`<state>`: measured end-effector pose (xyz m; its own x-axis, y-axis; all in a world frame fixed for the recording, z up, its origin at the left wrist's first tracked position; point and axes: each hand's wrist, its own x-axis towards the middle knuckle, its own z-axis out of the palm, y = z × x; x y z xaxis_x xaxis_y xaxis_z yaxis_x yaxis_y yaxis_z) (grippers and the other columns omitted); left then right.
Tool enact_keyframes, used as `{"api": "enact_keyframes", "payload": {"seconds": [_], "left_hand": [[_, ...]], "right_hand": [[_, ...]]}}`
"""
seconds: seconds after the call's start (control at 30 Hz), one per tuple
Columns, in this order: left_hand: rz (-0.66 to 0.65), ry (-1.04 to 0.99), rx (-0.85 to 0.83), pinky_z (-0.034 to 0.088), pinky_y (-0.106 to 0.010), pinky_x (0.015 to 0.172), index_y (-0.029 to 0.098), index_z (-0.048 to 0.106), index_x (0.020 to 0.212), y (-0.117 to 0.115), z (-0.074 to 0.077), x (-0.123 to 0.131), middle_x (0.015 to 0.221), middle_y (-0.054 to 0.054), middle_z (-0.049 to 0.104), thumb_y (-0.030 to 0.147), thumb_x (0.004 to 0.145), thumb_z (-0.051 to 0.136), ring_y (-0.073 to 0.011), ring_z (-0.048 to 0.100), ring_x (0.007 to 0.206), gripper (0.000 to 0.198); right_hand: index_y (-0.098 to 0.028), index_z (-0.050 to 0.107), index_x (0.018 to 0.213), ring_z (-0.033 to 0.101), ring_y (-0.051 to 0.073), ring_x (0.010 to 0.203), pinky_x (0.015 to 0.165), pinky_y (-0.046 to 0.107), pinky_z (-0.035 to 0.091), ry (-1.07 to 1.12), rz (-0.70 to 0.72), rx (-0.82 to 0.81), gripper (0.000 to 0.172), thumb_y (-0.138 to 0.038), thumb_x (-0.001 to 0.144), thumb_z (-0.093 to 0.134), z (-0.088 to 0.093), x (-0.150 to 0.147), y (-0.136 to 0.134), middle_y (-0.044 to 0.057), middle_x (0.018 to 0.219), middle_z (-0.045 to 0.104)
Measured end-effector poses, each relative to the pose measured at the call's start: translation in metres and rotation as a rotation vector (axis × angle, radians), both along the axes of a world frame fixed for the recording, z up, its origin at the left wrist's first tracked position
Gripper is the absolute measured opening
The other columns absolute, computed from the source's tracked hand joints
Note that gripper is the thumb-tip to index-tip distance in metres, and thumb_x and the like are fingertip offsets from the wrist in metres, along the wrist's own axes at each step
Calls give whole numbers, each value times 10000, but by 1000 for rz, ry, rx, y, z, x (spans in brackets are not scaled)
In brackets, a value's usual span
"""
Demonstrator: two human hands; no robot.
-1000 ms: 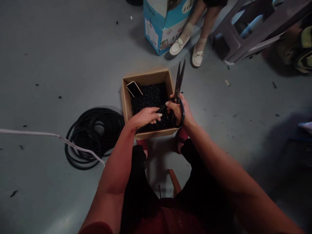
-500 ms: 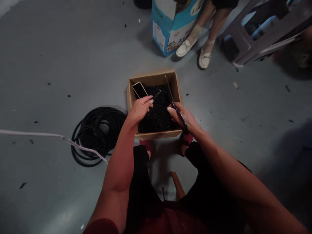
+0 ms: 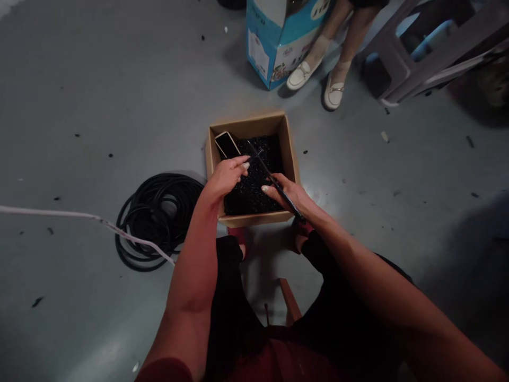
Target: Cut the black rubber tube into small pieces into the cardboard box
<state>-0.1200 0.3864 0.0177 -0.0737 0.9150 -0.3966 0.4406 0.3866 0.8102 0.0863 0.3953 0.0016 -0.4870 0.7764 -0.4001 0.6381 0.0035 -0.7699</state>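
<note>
An open cardboard box [image 3: 293, 160] stands on the grey floor in front of my knees, filled with small black cut pieces [image 3: 254, 185]. A phone [image 3: 227, 144] leans in its far left corner. My left hand [image 3: 226, 176] is closed on the end of a thin black hose [image 3: 254, 155] above the box. My right hand [image 3: 292, 197] grips large black scissors [image 3: 274, 182], whose blades point up-left and meet the hose end near the left fingertips.
A coil of black hose [image 3: 159, 220] lies on the floor left of the box, with a white cord [image 3: 79, 217] running across it. Another person's legs in white shoes [image 3: 318, 79] stand beyond the box beside a blue carton [image 3: 274, 37]. A grey stool [image 3: 413, 58] is at top right.
The scissors swung from pointing upward beside the box's right wall to pointing up-left over the box. My left hand moved up-left with the hose end.
</note>
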Motion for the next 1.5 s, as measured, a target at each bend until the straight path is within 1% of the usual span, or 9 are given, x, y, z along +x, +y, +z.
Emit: {"api": "enact_keyframes", "payload": {"seconds": [0.27, 0.43, 0.63, 0.83, 0.97, 1.17, 1.23, 1.4, 1.5], "left_hand": [[-92, 38, -15, 378, -212, 607, 88, 590, 1281, -2, 9, 4, 805, -42, 641, 247, 885, 464, -76, 445, 592, 444], [-96, 21, -44, 373, -209, 601, 96, 595, 1278, -2, 9, 4, 804, -42, 637, 242, 879, 471, -73, 438, 587, 443], [-109, 32, -54, 368, -202, 598, 84, 603, 1264, -3, 8, 3, 802, -36, 628, 237, 861, 475, -69, 432, 582, 450], [-137, 63, -49, 362, -195, 577, 115, 639, 1202, -2, -3, 1, 797, -34, 635, 264, 869, 462, -80, 445, 590, 406], [-216, 96, -44, 352, -196, 561, 114, 684, 1045, 1, -12, -1, 765, -30, 630, 256, 876, 450, -84, 452, 587, 323], [-252, 134, -109, 332, -205, 536, 104, 660, 800, 4, -24, 0, 689, -24, 598, 224, 875, 443, -84, 437, 551, 259], [-260, 152, -132, 331, -214, 539, 100, 661, 801, 5, -29, -1, 687, -26, 597, 205, 869, 447, -87, 439, 545, 247], [-231, 181, -170, 347, -230, 566, 89, 687, 925, 5, -40, -4, 714, -38, 612, 187, 855, 470, -94, 457, 550, 248], [-219, 157, -162, 353, -233, 573, 93, 692, 967, 4, -42, -4, 715, -42, 622, 195, 852, 476, -98, 467, 557, 265]], "right_hand": [[-219, 547, 1214, 620, 251, 965, 791, 336, 453, 15, 18, -33, 493, -561, 859, 512, 6, 2, 2, 79, 1061, 675], [-205, 556, 1193, 610, 244, 979, 794, 322, 446, 2, 33, -35, 467, -540, 873, 496, 7, 1, 3, 88, 1073, 667], [-204, 577, 1067, 592, 189, 759, 662, 274, 409, -75, 52, 14, 408, -543, 897, 426, 1, -1, 1, 46, 854, 648], [-219, 554, 944, 553, 188, 678, 591, 263, 345, -152, 68, 45, 376, -557, 895, 396, -7, -2, 0, 38, 748, 601], [-227, 514, 871, 526, 189, 653, 590, 270, 315, -167, 74, 20, 365, -571, 886, 391, -13, -3, -1, 33, 714, 581], [-222, 503, 856, 513, 186, 649, 590, 271, 293, -201, 108, 32, 348, -550, 890, 394, -22, -4, -4, 32, 715, 576], [-222, 505, 851, 520, 186, 654, 587, 269, 294, -220, 110, 31, 333, -537, 895, 408, -25, -5, -6, 32, 709, 579], [-221, 504, 797, 517, 173, 630, 561, 264, 284, -250, 106, 30, 321, -524, 888, 451, -32, -4, -9, 26, 667, 563], [-224, 495, 764, 511, 166, 623, 547, 260, 300, -205, 35, -14, 322, -531, 860, 492, -37, -4, -9, 11, 642, 537]]}}
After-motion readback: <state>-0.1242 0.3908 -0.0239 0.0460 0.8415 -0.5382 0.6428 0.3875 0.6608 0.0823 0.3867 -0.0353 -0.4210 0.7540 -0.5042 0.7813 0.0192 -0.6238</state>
